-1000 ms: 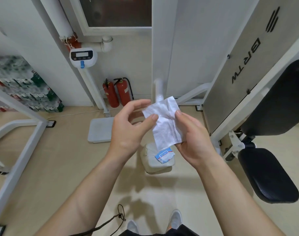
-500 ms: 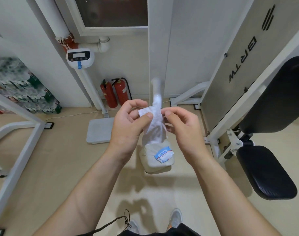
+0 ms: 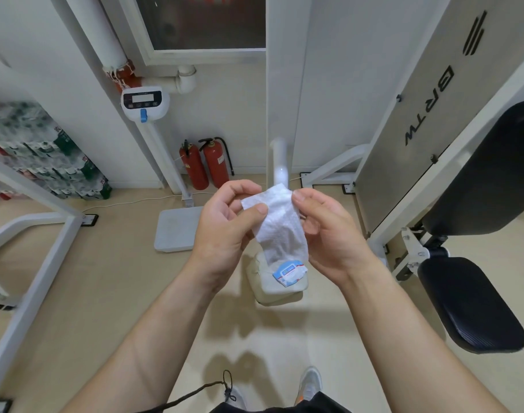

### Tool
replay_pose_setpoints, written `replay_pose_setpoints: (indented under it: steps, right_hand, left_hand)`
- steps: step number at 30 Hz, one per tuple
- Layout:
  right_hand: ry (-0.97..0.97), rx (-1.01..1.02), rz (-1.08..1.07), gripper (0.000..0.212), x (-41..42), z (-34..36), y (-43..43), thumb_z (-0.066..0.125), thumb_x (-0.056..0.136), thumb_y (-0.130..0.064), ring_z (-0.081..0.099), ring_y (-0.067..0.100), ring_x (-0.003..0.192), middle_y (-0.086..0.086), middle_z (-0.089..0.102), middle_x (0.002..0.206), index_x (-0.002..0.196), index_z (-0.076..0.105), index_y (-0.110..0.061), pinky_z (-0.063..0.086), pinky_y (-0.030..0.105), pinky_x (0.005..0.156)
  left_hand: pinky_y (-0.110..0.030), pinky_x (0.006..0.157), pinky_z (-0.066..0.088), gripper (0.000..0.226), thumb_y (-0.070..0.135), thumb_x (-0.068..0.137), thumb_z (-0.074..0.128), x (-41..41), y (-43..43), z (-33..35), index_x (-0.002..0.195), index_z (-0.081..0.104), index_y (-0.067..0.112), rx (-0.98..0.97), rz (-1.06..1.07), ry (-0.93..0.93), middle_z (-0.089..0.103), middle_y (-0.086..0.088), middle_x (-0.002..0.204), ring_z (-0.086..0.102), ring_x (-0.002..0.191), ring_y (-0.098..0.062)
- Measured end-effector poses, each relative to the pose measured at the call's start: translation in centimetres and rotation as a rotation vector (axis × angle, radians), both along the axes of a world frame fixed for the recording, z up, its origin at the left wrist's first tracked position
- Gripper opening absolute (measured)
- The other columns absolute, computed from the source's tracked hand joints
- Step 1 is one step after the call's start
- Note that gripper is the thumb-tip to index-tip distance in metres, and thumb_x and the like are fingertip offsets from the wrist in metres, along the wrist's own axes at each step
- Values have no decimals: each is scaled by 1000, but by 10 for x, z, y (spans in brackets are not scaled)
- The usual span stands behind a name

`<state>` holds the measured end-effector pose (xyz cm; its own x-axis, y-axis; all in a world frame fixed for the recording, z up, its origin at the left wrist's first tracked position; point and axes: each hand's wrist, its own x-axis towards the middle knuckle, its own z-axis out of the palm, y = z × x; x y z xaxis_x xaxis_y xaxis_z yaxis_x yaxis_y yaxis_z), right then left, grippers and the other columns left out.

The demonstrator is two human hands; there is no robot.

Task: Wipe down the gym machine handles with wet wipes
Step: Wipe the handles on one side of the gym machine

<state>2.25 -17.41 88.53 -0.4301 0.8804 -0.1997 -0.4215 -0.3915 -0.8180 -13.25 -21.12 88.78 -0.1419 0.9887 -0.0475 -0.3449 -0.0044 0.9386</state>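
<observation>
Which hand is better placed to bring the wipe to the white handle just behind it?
Probably the right hand: the wet wipe hangs against its palm, and the white handle rises just behind its fingertips.

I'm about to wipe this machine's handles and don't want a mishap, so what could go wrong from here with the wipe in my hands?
1. The wet wipe is only pinched at its top corners by the left hand and right hand; its loose end hangs free and could slip to the floor.
2. It looks bunched, so it may cover little of a handle unless spread out.
3. The wipe pack sits on the pad below, where an elbow might knock it off.
</observation>
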Motion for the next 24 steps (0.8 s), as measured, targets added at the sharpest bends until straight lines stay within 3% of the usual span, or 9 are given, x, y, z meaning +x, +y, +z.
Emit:
replay_pose_setpoints:
  steps: [5, 8, 12, 16, 20, 24]
  right_hand:
    - [47, -54, 25, 20, -1, 4, 2, 48, 101, -11, 59, 10, 50, -5, 60, 54, 82, 55, -9, 50, 22, 51]
    - [25, -47, 0, 18, -4, 1, 5, 48, 101, -12, 58, 9, 51, -4, 62, 58, 85, 56, -9, 50, 23, 54]
    - [20, -66, -134, 17, -4, -5, 13, 51, 102, -15, 61, 10, 66, -2, 68, 74, 90, 61, -11, 51, 26, 69]
    - [34, -108, -241, 28, -1, -10, 22, 45, 107, -18, 71, 23, 89, 10, 74, 91, 103, 67, -2, 56, 38, 86]
    - [-45, -142, -280, 34, -8, -9, 23, 42, 109, -23, 72, 25, 78, 11, 72, 82, 99, 65, -1, 59, 42, 77]
    - [-91, -174, -376, 33, -15, -3, 26, 42, 109, -21, 71, 32, 91, 15, 69, 86, 97, 62, 1, 59, 46, 85]
  left_hand:
    - [-20, 53, 49, 19, 5, 79, 63, -5, 0, 1, 97, 65, 11, 4, -30, -17, 67, -1, 75, 62, 62, -13]
    - [-17, 49, 47, 15, 4, 80, 61, -6, 2, 4, 94, 65, 9, 11, -28, -36, 67, 0, 71, 61, 58, -11]
    - [-19, 48, 49, 19, -8, 93, 50, -8, 6, 1, 95, 62, 6, -66, 41, -162, 66, -4, 73, 62, 59, -13]
    - [-29, 67, 53, 17, 0, 87, 53, -16, 16, -11, 96, 58, 14, -147, 76, -319, 63, -6, 83, 61, 76, -20]
    - [-39, 89, 54, 21, 7, 84, 57, -14, 18, -20, 104, 57, 14, -184, -75, -580, 61, -8, 94, 60, 103, -28]
    - [-36, 78, 57, 47, 7, 74, 69, -14, 15, -23, 121, 64, 10, -264, -269, -477, 65, -14, 111, 64, 95, -27]
